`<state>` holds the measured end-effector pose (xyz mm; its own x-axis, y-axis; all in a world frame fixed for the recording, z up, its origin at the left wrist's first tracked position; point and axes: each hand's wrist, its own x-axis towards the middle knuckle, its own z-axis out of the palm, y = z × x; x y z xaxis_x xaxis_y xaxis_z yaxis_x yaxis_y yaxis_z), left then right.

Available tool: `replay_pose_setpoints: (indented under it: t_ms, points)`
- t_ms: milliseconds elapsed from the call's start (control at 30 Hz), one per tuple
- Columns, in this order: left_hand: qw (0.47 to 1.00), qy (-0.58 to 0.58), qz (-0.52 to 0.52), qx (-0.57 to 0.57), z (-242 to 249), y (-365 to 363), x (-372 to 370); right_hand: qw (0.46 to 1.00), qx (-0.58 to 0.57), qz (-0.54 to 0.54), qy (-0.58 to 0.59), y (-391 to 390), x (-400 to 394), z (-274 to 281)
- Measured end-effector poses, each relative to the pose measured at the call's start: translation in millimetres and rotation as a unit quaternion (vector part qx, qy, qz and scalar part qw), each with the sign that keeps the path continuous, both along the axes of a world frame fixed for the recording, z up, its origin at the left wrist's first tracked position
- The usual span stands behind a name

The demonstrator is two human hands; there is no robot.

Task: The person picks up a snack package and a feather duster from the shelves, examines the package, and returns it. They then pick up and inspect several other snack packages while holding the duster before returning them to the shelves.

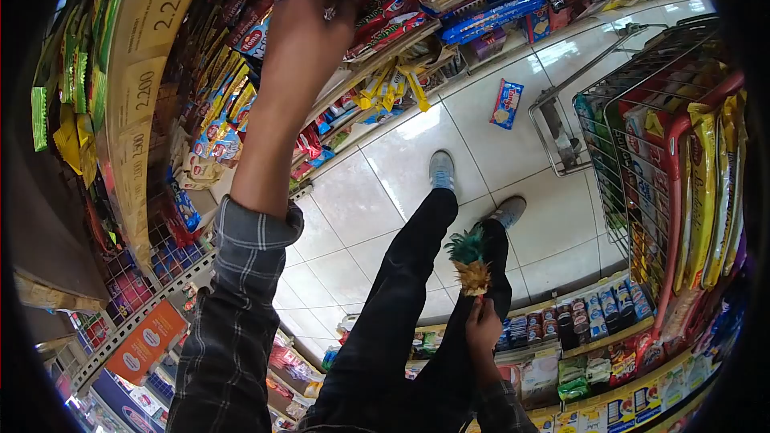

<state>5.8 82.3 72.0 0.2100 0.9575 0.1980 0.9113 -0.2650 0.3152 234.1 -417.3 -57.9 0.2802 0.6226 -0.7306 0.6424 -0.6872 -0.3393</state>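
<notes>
Plaid fabric comes closest: a rolled cuff [255,228] at left of centre, with the bare forearm rising from it to the top of the frame. Dark trousers [385,305] run up the middle to pale trainers [442,170]. Low centre-right, the right hand [484,332] closes in a pinch around the thin stem of what looks like a small feather duster [470,265], its green and golden tuft pointing away from the body, probably gripped so to keep the bristles free of the fingers

The left hand [317,20] is up among wrapped snacks [393,20] on the shelf at the top, fingers bent; a shiny scrap shows by them, but whether they pinch a packet I cannot tell. The snacks lean in tight rows, likely so many fit behind the yellow price strip [152,32], upper left

Beyond, a blue-and-red packet [506,104] lies on the tiled floor [385,176], and a wire shopping trolley [626,160] stands at the right, long yellow packets [703,192] along its red bar. Lower right, small packs [597,317] fill another shelf

Blur and shadow hide the left fingertips; the right hand covers the stem's lower end. The dark round border cuts off the shelf ends, and most labels are too small to read
</notes>
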Motion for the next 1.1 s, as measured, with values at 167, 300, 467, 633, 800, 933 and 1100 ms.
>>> replay_pose_setpoints:
  t_ms: [167, 300, 467, 633, 800, 933, 1100]
  points:
    - [0.994, 0.080, 0.038, 0.062, -7.6, 16.5, -19.6, 1.000, -0.017, -0.004, 0.006, 0.2, 1.6, -0.1]
    - [0.997, 0.042, 0.057, 0.000, -2.4, 22.0, -23.2, 1.000, -0.010, -0.001, 0.004, 2.6, 0.9, -0.6]
    - [0.995, -0.048, 0.085, -0.001, 11.3, 12.9, -18.5, 1.000, -0.022, 0.011, -0.008, 6.2, -0.2, -0.8]
    - [0.990, -0.097, 0.063, -0.078, 30.3, 3.6, -18.5, 1.000, -0.007, 0.017, -0.008, 8.3, -1.9, -0.4]
    - [0.987, -0.109, 0.029, -0.116, 8.7, -4.4, -23.4, 1.000, 0.009, 0.012, -0.002, 9.9, -3.3, -1.1]
    - [0.999, -0.005, -0.036, 0.001, 6.9, -3.3, -22.3, 1.000, -0.009, 0.011, -0.010, 10.3, -4.7, -2.2]
    - [0.992, 0.028, -0.118, -0.043, 9.3, -0.2, -45.5, 1.000, -0.008, 0.009, -0.006, 12.5, -6.3, -1.6]
